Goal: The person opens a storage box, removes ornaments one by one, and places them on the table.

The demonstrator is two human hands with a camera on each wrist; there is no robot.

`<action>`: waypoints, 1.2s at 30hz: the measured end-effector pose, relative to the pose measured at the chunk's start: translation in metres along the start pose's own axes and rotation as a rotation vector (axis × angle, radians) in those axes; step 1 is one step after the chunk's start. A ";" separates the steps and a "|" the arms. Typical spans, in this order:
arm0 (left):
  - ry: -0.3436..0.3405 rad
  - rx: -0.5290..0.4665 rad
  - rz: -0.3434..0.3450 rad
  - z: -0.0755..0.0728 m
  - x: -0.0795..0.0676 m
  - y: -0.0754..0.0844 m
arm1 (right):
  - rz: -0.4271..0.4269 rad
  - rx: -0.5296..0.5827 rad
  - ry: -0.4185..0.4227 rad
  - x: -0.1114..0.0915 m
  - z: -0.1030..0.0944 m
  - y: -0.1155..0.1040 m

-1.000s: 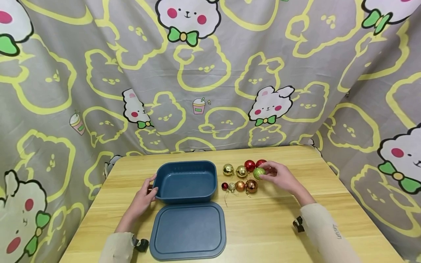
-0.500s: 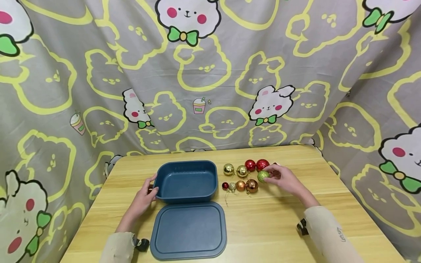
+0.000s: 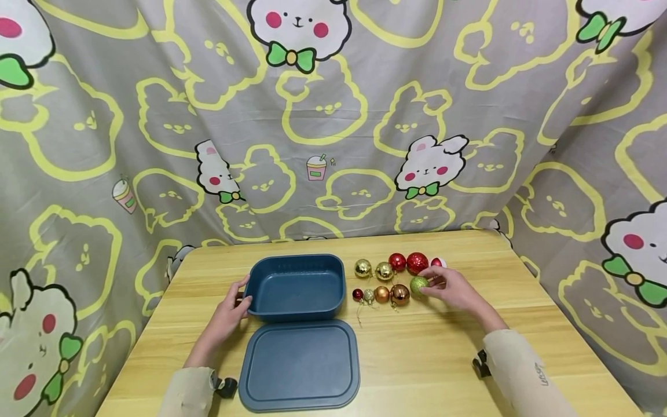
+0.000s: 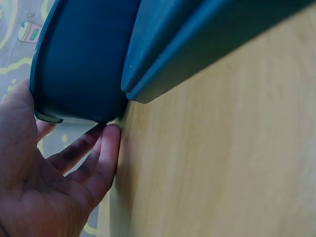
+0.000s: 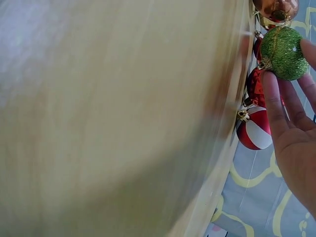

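In the head view my left hand (image 3: 233, 304) holds the left end of a deep blue rectangular container (image 3: 297, 313). The left wrist view has the thumb at the container's rim and other fingers (image 4: 106, 153) low on its wall, near the table. My right hand (image 3: 453, 289) pinches a green glittery Christmas ball (image 3: 418, 286) between thumb and fingers. That ball is just right of a shiny brown ball (image 3: 399, 295); whether it touches the table I cannot tell. Behind it sit a large red ball (image 3: 417, 263) and a red-and-white ball (image 5: 255, 129), partly hidden by my right hand in the head view.
A flat blue lid (image 3: 299, 366) lies in front of the container. Left of the green ball are gold balls (image 3: 363, 268), a smaller red ball (image 3: 397, 262), a copper ball (image 3: 382, 294) and tiny ornaments (image 3: 369, 296). A patterned curtain (image 3: 333, 191) hangs behind the wooden table (image 3: 427, 359).
My right hand has brought the green ball toward me and slightly right, from in front of the red balls to beside the brown one. The left hand has stayed at the container.
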State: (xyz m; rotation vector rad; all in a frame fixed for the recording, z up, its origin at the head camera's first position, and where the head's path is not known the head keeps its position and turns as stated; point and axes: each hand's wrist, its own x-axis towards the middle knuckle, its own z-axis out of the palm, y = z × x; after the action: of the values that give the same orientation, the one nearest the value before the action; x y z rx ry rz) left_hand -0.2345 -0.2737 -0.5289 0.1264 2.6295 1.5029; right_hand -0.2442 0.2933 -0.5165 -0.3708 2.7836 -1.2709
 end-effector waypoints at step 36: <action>0.035 0.028 0.027 0.003 -0.001 -0.004 | 0.016 -0.008 -0.051 0.000 0.005 0.007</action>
State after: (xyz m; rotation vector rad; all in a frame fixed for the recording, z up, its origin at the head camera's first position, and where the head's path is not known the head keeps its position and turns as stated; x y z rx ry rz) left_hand -0.2336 -0.2731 -0.5334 0.1401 2.6876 1.4900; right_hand -0.2445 0.2943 -0.5252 -0.3759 2.7441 -1.2300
